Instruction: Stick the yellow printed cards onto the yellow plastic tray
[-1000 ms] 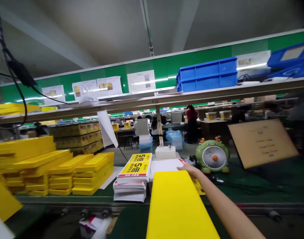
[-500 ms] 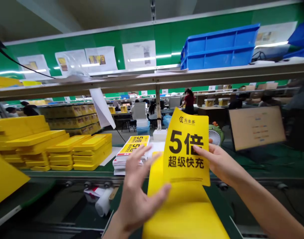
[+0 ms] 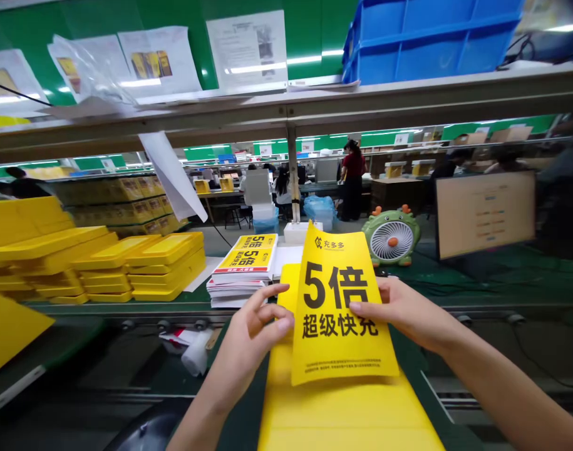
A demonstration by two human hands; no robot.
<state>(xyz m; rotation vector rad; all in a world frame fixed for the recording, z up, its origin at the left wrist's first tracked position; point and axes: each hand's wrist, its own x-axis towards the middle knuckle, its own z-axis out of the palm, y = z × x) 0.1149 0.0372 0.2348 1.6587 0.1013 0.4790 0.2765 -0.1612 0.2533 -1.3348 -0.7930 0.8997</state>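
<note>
Both hands now grip the printed sheet above the tray

Nearest lies a flat yellow plastic tray (image 3: pixel 347 413) on the green belt (image 3: pixel 242 416), with bare belt on both sides. Above it the thin yellow printed paper sheet (image 3: pixel 337 307) is tilted, its bottom edge over the tray. The left hand (image 3: pixel 253 326), spread open and off the sheet half a second ago, now pinches its left edge; the right hand (image 3: pixel 403 310) grips the right edge. Just beyond are a stack of printed leaflets (image 3: pixel 243 272) and a green desk fan (image 3: pixel 392 237).

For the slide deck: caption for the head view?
Left hand and right hand hold a yellow leaflet above a yellow tray, near a leaflet stack.
</note>
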